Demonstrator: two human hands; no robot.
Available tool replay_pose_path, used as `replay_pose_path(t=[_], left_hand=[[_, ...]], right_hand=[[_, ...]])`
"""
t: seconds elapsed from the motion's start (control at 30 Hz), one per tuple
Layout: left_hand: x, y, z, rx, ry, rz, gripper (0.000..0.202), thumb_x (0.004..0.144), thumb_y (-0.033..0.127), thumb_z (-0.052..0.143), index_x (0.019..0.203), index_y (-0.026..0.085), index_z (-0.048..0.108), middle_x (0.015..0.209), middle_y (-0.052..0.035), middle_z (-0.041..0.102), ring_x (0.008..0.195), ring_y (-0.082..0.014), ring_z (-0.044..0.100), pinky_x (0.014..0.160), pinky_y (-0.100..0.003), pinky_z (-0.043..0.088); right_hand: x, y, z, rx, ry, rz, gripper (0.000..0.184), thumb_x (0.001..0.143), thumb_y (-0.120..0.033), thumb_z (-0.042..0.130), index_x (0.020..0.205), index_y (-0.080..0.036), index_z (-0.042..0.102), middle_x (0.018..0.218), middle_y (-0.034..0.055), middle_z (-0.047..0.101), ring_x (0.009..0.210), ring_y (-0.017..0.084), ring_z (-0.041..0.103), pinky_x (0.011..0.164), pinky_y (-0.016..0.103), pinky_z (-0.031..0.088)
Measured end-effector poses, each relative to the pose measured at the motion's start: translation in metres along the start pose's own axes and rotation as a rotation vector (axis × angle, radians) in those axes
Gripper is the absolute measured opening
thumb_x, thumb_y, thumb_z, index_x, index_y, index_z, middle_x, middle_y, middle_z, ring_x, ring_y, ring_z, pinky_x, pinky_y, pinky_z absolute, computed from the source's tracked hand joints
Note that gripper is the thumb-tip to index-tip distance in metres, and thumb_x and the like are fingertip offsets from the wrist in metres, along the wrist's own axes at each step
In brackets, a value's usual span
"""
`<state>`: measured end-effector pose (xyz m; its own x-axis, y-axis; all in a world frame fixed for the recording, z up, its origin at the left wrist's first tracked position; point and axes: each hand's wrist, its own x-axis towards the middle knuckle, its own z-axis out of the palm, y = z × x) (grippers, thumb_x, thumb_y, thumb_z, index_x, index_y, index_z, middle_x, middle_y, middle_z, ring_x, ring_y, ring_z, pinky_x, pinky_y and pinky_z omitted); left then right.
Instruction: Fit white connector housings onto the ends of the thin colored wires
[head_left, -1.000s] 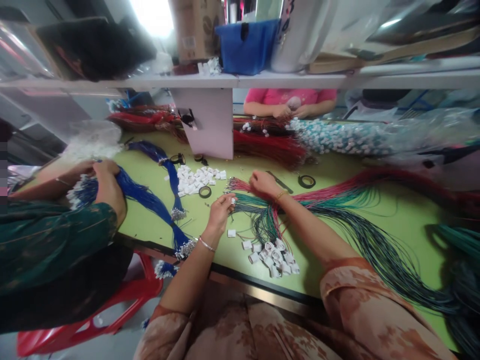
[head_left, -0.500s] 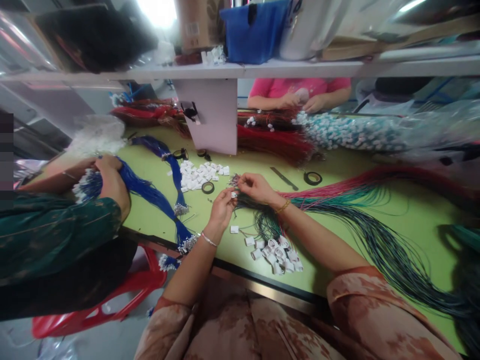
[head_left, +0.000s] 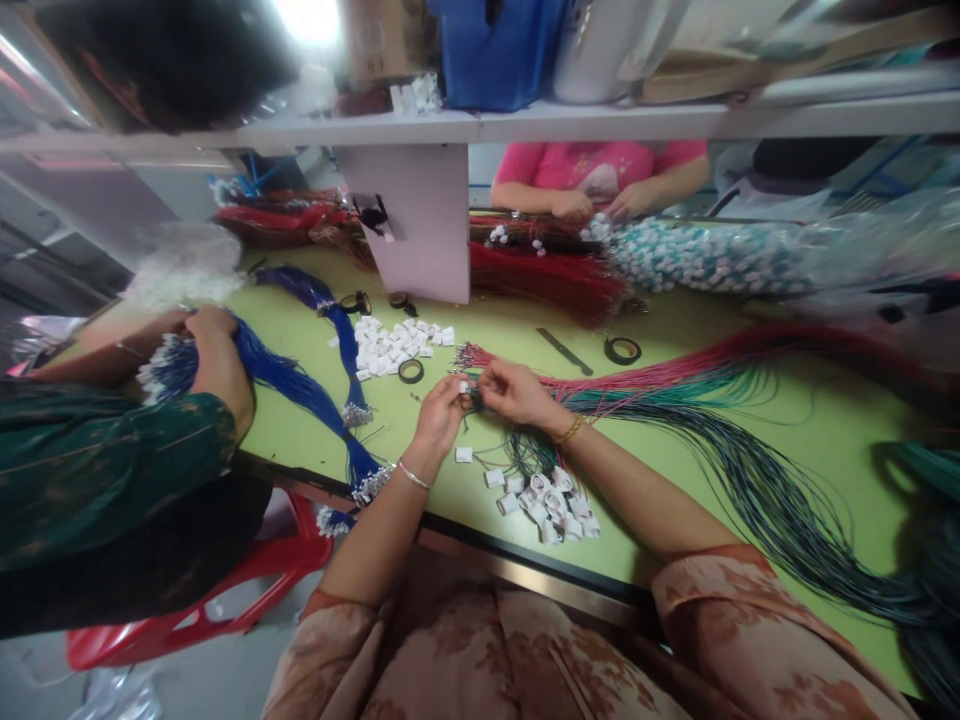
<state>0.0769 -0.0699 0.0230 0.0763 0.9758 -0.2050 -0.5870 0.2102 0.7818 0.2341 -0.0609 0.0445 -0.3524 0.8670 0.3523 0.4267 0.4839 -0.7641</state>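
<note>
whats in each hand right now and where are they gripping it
The left hand pinches a small white connector between its fingertips; the right hand pinches the wires near their loose ends, right beside the connector.

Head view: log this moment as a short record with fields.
Left hand: fingers pinch a small white connector
Right hand: fingers pinch wire ends of the red and green wire bundle, right at that connector
Near edge: loose white connectors piled on the green table
Beside, on the left: a co-worker's hand grips blue wires
</note>
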Motion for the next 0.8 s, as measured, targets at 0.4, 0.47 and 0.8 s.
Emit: replay_pose_path(t=[0.4,0.47,0.8], left_hand=[[0.0,-0.01,0.003,0.139,0.037,0.032,0.026,0.066,0.029,0.079,0.083,0.012,0.07,0.07,-0.0013,0.064,0.056,-0.0058,0.05,0.056,-0.02,0.039],[0.001,-0.01,0.002,0.179,0.043,0.049,0.027,0.066,0.031,0.079,0.083,0.012,0.07,0.068,-0.0013,0.063,0.055,-0.0062,0.05,0.055,-0.02,0.038],[-0.063,-0.021,0.035,0.895,-0.653,0.632,0.017,0.08,0.033,0.064,0.09,0.023,0.074,0.095,-0.0142,0.068,0.086,-0.0229,0.059,0.081,-0.036,0.046]], right_hand=[[-0.002,0.003,0.001,-0.076,-0.064,0.015,0.009,0.078,-0.021,0.052,0.072,-0.016,0.056,0.068,0.0012,0.06,0.059,0.011,0.047,0.058,0.023,0.034],[-0.002,0.002,0.003,-0.095,-0.048,0.027,0.01,0.076,-0.021,0.053,0.068,-0.016,0.055,0.065,0.0006,0.058,0.057,0.011,0.045,0.056,0.023,0.032],[0.015,0.014,-0.025,0.047,-0.368,0.164,0.021,0.084,-0.032,0.052,0.072,-0.016,0.059,0.065,-0.001,0.058,0.057,0.01,0.045,0.057,0.023,0.033]])
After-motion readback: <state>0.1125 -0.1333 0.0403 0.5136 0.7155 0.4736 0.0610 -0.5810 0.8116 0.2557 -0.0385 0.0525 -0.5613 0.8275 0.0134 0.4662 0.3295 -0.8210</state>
